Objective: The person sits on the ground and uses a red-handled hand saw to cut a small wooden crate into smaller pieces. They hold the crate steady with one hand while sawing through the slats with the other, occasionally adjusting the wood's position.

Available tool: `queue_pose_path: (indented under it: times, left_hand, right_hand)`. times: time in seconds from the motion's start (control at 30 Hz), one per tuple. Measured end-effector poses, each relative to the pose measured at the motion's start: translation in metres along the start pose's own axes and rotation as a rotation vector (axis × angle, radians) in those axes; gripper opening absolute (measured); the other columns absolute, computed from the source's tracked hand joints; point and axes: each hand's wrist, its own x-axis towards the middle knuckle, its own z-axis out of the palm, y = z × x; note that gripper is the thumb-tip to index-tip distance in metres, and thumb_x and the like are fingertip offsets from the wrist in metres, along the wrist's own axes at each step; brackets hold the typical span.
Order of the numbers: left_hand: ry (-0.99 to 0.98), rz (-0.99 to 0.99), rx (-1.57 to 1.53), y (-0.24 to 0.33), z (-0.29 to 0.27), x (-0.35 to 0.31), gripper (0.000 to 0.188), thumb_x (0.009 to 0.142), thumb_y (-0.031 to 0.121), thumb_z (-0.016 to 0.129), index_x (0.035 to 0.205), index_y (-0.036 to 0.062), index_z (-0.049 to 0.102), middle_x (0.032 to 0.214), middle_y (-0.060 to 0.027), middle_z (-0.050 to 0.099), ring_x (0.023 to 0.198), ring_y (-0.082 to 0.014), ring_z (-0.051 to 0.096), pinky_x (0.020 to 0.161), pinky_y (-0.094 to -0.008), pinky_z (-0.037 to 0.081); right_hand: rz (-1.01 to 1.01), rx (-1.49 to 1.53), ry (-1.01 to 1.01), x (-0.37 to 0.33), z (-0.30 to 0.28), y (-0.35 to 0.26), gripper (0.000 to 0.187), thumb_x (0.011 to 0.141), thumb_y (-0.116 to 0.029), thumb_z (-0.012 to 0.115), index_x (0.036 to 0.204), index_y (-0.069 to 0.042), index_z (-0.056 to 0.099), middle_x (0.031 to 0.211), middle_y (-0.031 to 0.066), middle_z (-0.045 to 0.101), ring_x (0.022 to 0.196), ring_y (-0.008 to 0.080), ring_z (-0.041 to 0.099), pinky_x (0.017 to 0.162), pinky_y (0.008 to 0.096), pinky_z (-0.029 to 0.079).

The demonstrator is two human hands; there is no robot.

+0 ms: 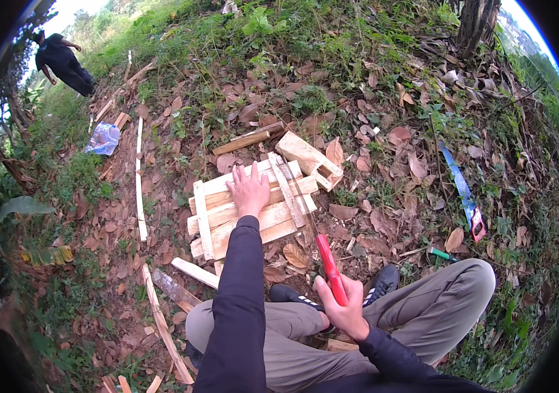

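A small panel of pale wooden planks [246, 226], with a crosspiece near each end, lies on the ground before me. My left hand [251, 190] rests flat on its planks, fingers spread. The right crosspiece [287, 188] is rough and slanted. In my right hand [348, 306] is the red handle of a saw [330, 265]. Its thin blade shows almost edge-on and reaches up and left over the panel's right end. Whether the teeth touch wood I cannot tell. A box-like wooden piece [307, 157] sits just beyond the panel's far right corner.
Right of my legs lie a blue-bladed saw [461, 180] and a green-handled tool [442, 254]. Long wooden strips [140, 177] and a clear plastic bag [103, 139] lie to the left. Another person [63, 64] stands at the far left. Dry leaves and plants cover the slope.
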Motion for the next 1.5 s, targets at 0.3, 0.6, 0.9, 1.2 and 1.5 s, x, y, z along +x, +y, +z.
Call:
queue_pose_path:
  times: [0.3, 0.6, 0.9, 1.2, 1.5]
  left_hand:
    - [0.021, -0.037, -0.008, -0.004, -0.003, 0.000, 0.060, 0.098, 0.044, 0.046, 0.151, 0.0157, 0.042, 0.156, -0.0185, 0.036, 0.149, -0.0353, 0.025, 0.120, -0.0615, 0.015]
    - [0.009, -0.034, 0.039, 0.008, -0.004, 0.014, 0.060, 0.097, 0.043, 0.045, 0.148, 0.0118, 0.045, 0.153, -0.0202, 0.040, 0.148, -0.0360, 0.028, 0.120, -0.0629, 0.007]
    - [-0.015, 0.106, -0.081, -0.004, 0.015, 0.021, 0.065, 0.095, 0.037, 0.046, 0.150, 0.0043, 0.038, 0.147, -0.0173, 0.046, 0.142, -0.0325, 0.037, 0.121, -0.0577, 0.016]
    - [0.006, 0.083, -0.049, 0.004, 0.021, 0.018, 0.057, 0.095, 0.039, 0.047, 0.140, 0.0046, 0.047, 0.139, -0.0163, 0.051, 0.137, -0.0326, 0.040, 0.117, -0.0598, 0.020]
    - [0.000, -0.015, -0.011, 0.000, 0.011, 0.021, 0.062, 0.095, 0.044, 0.046, 0.148, 0.0133, 0.045, 0.146, -0.0183, 0.048, 0.141, -0.0322, 0.038, 0.119, -0.0580, 0.017]
  right_hand:
    - [0.031, -0.055, -0.021, 0.003, -0.005, -0.012, 0.031, 0.087, -0.013, 0.070, 0.064, -0.005, 0.051, 0.052, -0.0035, 0.041, 0.051, 0.0038, 0.036, 0.046, 0.0281, 0.030]
    - [0.019, -0.079, 0.034, 0.014, 0.004, -0.002, 0.027, 0.083, -0.012, 0.068, 0.064, -0.003, 0.052, 0.054, -0.0033, 0.046, 0.052, 0.0042, 0.041, 0.047, 0.0277, 0.033]
    - [-0.021, -0.069, 0.040, 0.058, 0.016, 0.018, 0.028, 0.085, -0.012, 0.067, 0.066, -0.004, 0.048, 0.057, -0.0061, 0.042, 0.054, 0.0035, 0.038, 0.048, 0.0284, 0.030]
    - [-0.056, -0.042, 0.073, 0.080, 0.015, 0.028, 0.027, 0.083, -0.008, 0.066, 0.063, -0.005, 0.049, 0.058, -0.0073, 0.044, 0.054, 0.0023, 0.038, 0.048, 0.0266, 0.029]
    - [-0.026, 0.018, 0.064, 0.074, 0.016, 0.023, 0.022, 0.085, -0.009, 0.067, 0.068, -0.005, 0.054, 0.057, -0.0068, 0.050, 0.047, 0.0024, 0.045, 0.044, 0.0230, 0.033]
